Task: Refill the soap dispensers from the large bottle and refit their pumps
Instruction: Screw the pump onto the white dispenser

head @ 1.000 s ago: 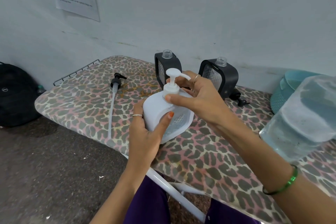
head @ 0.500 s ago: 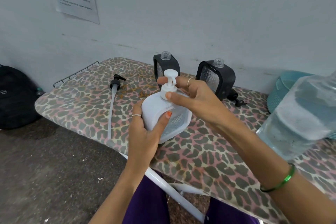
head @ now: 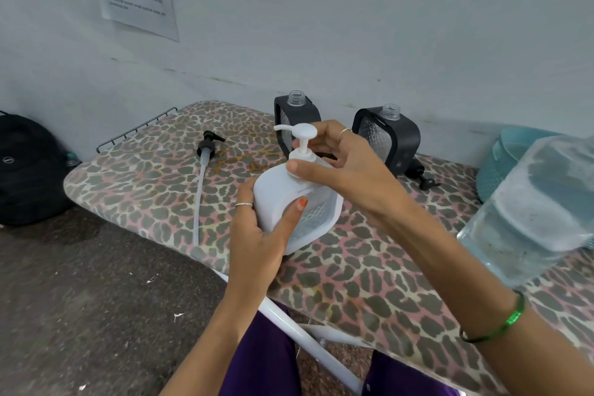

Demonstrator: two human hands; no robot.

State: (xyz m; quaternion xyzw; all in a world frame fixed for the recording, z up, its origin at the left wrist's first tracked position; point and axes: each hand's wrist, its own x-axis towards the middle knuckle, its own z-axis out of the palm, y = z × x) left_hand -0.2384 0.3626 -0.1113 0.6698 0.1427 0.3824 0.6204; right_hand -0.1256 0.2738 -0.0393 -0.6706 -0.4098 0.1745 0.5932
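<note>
Step looked like screwing the white pump (head: 300, 145) onto the white dispenser (head: 289, 202), which stood tilted on the table (head: 353, 267) in front of the two black dispensers.

- Left hand (head: 260, 235) wrapped the white dispenser's body, thumb across its front, bracing it.
- Right hand (head: 347, 170) pinched the pump collar at the neck, thumb in front, fingers curled behind. Nozzle pointed left, away from the large bottle (head: 533, 209).
- Behind the white dispenser: the nearer black dispenser (head: 297, 119) and the farther black dispenser (head: 390, 135), both with open necks, no pumps fitted. Fill level not readable.
- One black pump (head: 207, 146) with its long tube lay left of the white dispenser; another black pump (head: 424, 182) lay at the base of the farther black one.
- Large bottle stood right of the white dispenser, close to the right forearm.

Risks, as I judged them:
- Cross-threading: the body was tilted, so the collar could bite crooked and leak.
- If the left grip squeezed the soft body while the collar was loose, soap could push out at the neck.
- Right elbow swinging back could knock the large bottle.
- Open black dispensers behind the hands could get tipped on the reach.
</note>
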